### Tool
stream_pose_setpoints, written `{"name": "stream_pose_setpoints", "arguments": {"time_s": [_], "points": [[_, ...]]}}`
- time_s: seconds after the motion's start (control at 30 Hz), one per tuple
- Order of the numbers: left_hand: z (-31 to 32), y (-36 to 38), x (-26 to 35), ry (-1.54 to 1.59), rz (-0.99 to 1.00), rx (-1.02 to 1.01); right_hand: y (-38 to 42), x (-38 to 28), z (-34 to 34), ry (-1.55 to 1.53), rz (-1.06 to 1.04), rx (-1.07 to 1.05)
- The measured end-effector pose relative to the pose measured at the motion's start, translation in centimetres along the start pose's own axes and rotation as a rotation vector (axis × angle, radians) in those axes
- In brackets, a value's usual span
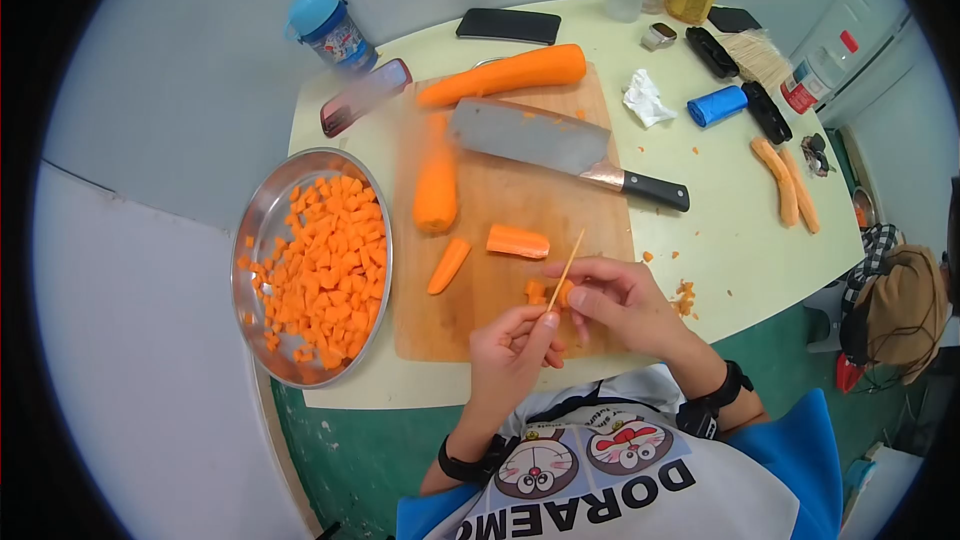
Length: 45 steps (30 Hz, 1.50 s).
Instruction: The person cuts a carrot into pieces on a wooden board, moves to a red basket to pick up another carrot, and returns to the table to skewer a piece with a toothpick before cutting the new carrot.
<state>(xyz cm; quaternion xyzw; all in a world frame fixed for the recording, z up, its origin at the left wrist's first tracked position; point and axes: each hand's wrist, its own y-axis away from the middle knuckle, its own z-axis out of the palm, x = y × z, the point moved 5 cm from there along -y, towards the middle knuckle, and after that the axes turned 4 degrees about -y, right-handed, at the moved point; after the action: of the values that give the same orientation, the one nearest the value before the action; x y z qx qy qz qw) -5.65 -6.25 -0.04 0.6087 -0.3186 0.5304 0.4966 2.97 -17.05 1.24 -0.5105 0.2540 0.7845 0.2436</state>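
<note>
Between the thumb and fingers of my left hand (pixel 515 348) is a thin wooden stick (pixel 572 258), slanting up to the right. My right hand (pixel 628 308) pinches a small carrot piece (pixel 564 293) right beside the stick. Both hands are over the front edge of the wooden cutting board (pixel 490 325). Just past the fingers lie a cut carrot chunk (pixel 518 242) and a slim carrot wedge (pixel 449 266). Farther back on the board rest a cleaver (pixel 535 135), its black handle pointing right, a peeled carrot (pixel 436 190) and a longer carrot (pixel 505 76).
Left of the board stands a steel tray (pixel 240 285) of diced carrot (pixel 325 275). Around the table (pixel 690 260) are phones, a blue-capped bottle (pixel 332 30), a crumpled tissue (pixel 648 98), a blue roll (pixel 717 106), thin sticks (pixel 757 58), two peeled carrots (pixel 785 185) and carrot scraps (pixel 684 298).
</note>
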Motion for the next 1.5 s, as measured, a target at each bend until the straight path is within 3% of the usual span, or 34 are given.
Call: {"name": "stream_pose_setpoints", "arguments": {"time_s": [0.1,0.17,0.23,0.3,0.33,0.4,0.73,0.8,0.9,0.97,1.03,1.1,1.23,1.33,1.4,1.5], "points": [[0.6,-0.5,-0.6,0.063,-0.046,-0.014,0.3,-0.2,0.1,-0.050,0.030,-0.016],[0.8,-0.6,-0.7,0.061,-0.052,-0.031,0.1,0.4,-0.4,-0.237,0.147,0.051],[1.5,-0.7,-0.4,0.060,-0.059,-0.049,0.1,0.5,-0.8,-0.198,0.129,0.084],[1.0,-0.2,2.2,-0.130,0.259,0.297,0.0,0.8,-1.1,-0.157,0.111,0.112],[0.7,-0.5,1.9,-0.132,0.257,0.298,-0.1,1.2,-1.3,-0.125,0.072,0.157],[1.4,0.0,2.7,-0.744,0.755,0.256,-0.1,1.4,-1.3,-0.094,0.034,0.197],[1.9,-0.3,3.0,-0.635,0.649,0.327,0.3,0.8,-1.0,-0.041,-0.025,0.249],[1.5,-0.3,1.6,-0.455,0.338,0.214,0.5,0.5,-1.0,-0.053,-0.019,0.223],[0.2,0.2,1.5,-0.426,0.447,0.308,0.8,-0.5,-1.3,-0.146,0.014,0.187],[-0.7,0.7,2.3,-0.431,0.410,0.270,0.9,-0.3,-2.4,-0.318,0.047,0.290],[-1.6,1.1,3.1,-0.432,0.370,0.227,1.1,0.3,-3.0,-0.387,0.037,0.223],[-1.8,1.5,2.8,-0.472,0.269,0.066,1.3,0.0,-2.6,-0.270,-0.020,0.124],[-2.0,2.5,2.0,-0.401,0.201,0.028,1.3,-0.5,-1.9,-0.371,0.004,0.085],[-1.9,2.7,1.9,-0.372,0.235,0.091,1.0,1.0,-2.3,-0.615,0.010,0.015],[-1.6,2.6,1.7,-0.375,0.220,0.033,1.1,1.2,-1.7,-0.821,-0.046,-0.193],[-1.3,2.5,2.0,-0.417,0.216,0.018,1.1,0.9,-1.6,-0.809,0.014,-0.142]]}}
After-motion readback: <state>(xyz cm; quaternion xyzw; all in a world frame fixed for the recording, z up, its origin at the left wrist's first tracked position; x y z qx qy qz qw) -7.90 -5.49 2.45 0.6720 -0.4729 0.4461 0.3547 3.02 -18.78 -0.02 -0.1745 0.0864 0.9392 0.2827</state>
